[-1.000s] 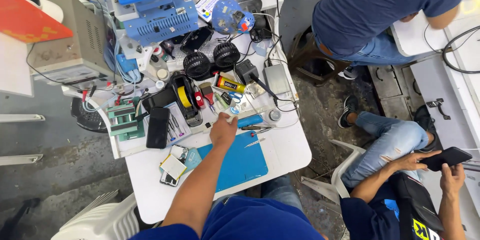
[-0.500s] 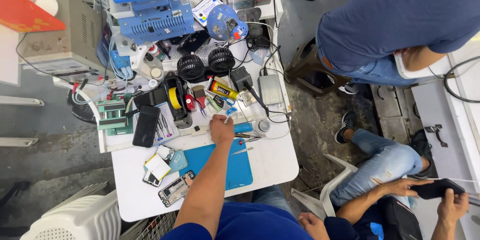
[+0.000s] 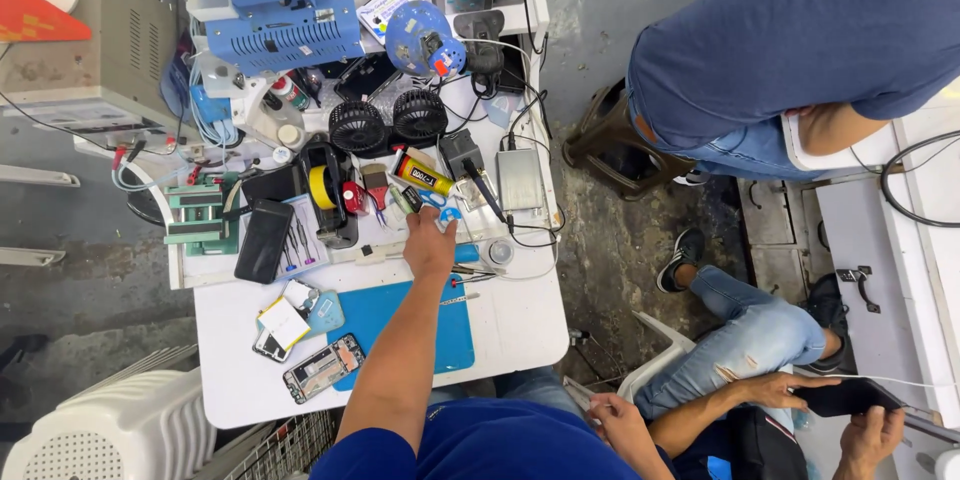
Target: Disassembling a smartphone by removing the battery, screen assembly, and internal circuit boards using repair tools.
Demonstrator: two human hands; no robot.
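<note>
At the far left a ribbed white plastic chair (image 3: 110, 430) stands beside the white counter (image 3: 520, 325), whose smooth top is crowded with gear. Near its left edge lies a flat black slab-shaped phone (image 3: 264, 240), and below it an opened phone (image 3: 322, 368) shows its bare circuit innards, next to a loose pile of small cards and parts (image 3: 290, 320). A matte blue rectangular mat (image 3: 450, 335) covers the near middle of the counter. Farther back sit a boxy blue machine (image 3: 275, 10) with a slotted front, two round black fans (image 3: 388, 120) with grilled faces, and a yellow roll of tape (image 3: 322, 187) held in a black stand. The person's left hand (image 3: 430, 240) reaches out over the mat's far edge, its fingers closed narrowly around a small blue-and-white item (image 3: 447, 214) pinched at the fingertips; what exactly it is cannot be told. That item sits just in front of a yellow-and-black glue tube (image 3: 424, 177) lying tilted on the counter, with a red-handled brush (image 3: 376, 185) just to its left. Thin metal tweezers (image 3: 468, 275) lie beside the wrist. To the right rests a flat grey metal box (image 3: 521, 180) with black cables looping around it. The person's right hand (image 3: 622, 425) is low beside the lap, off the counter, loosely curled with nothing seen in it. Farther right, another seated person in jeans holds a dark phone (image 3: 850, 397) in both hands.
</note>
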